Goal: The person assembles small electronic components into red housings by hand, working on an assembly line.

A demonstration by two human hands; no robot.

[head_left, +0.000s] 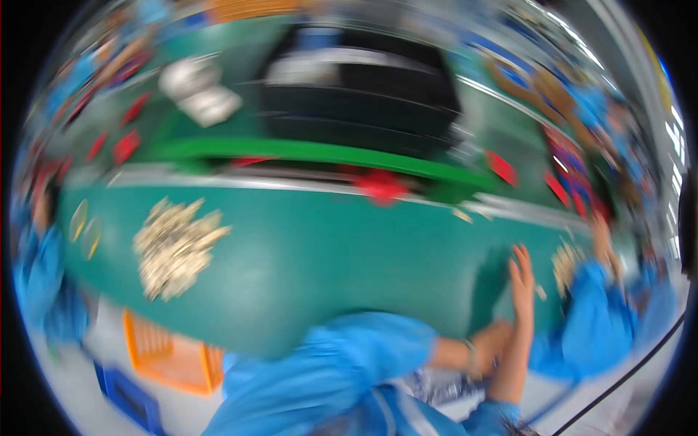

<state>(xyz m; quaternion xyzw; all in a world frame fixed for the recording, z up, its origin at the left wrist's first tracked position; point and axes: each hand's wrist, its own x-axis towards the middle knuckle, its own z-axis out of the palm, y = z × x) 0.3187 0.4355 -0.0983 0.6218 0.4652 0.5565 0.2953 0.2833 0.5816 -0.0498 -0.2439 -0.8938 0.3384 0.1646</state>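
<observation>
My right hand (521,280) is raised at the right side of the green table (313,254), fingers stretched out and nothing in them. My left arm, in a blue sleeve, reaches across to the right. Its hand (488,347), with a band at the wrist, is against or just behind my right forearm at the table's near edge; its fingers are mostly hidden and blurred. Below that wrist lies a crinkled, clear plastic bag (443,385); whether my left hand touches it I cannot tell. A loose pile of pale, stick-like pieces (177,249) lies at the table's left.
Beyond a green rail (313,152) stands a large black box (363,94). An orange crate (174,356) and a blue crate (127,396) are at the lower left. Co-workers in blue sit at the left (40,269) and right (592,320), the right one beside another pale pile (566,267).
</observation>
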